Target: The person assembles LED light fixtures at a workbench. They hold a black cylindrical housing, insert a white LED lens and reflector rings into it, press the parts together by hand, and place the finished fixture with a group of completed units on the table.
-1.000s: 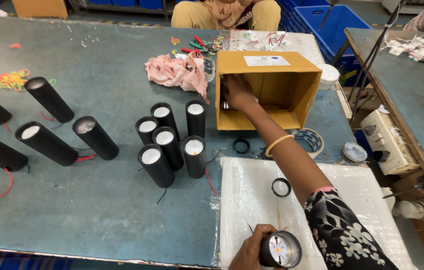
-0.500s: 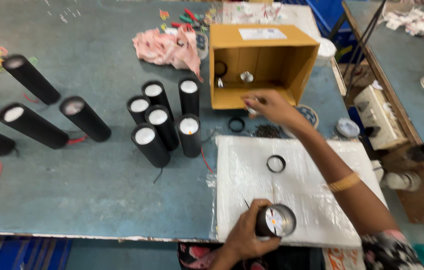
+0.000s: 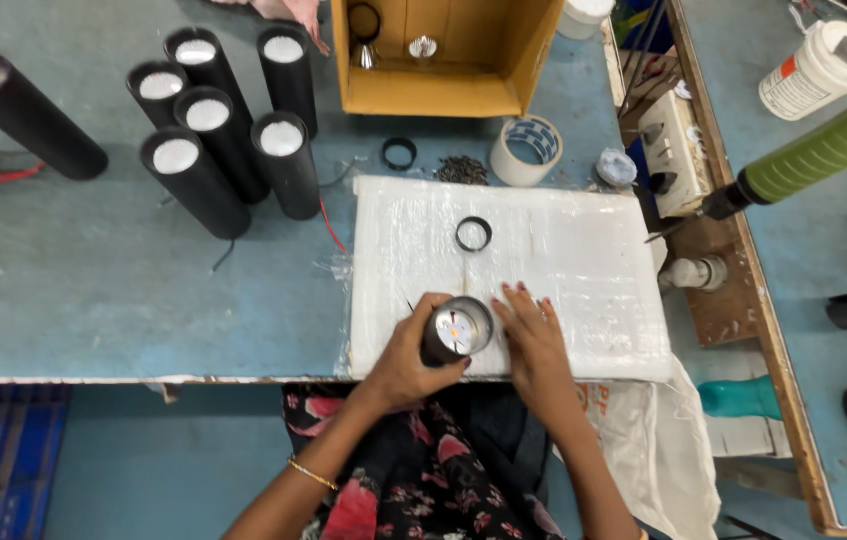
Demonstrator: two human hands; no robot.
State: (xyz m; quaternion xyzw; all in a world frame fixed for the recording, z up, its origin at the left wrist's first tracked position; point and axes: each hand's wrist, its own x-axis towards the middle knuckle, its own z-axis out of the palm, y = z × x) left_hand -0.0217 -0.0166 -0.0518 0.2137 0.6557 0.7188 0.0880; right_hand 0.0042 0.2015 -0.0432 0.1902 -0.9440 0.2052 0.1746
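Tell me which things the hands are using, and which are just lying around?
In use:
left hand gripping the black tube
right hand touching its shiny open end
white pad underneath

Lying about:
black ring
tape roll
cardboard box
standing black tubes
green tool

Place: a small assembly workshop for lamp fittings.
Bench: a worn blue-grey worktable (image 3: 93, 290) with a white foam work pad (image 3: 563, 250).
Stock: a batch of black cylindrical lamp housings (image 3: 213, 140) standing together.
Supplies: an open cardboard box (image 3: 443, 90) of parts, a tape roll (image 3: 526, 150), a heap of small screws (image 3: 461, 170).
Tools: a green-handled tool (image 3: 823, 150) beside a switch box (image 3: 673, 150).
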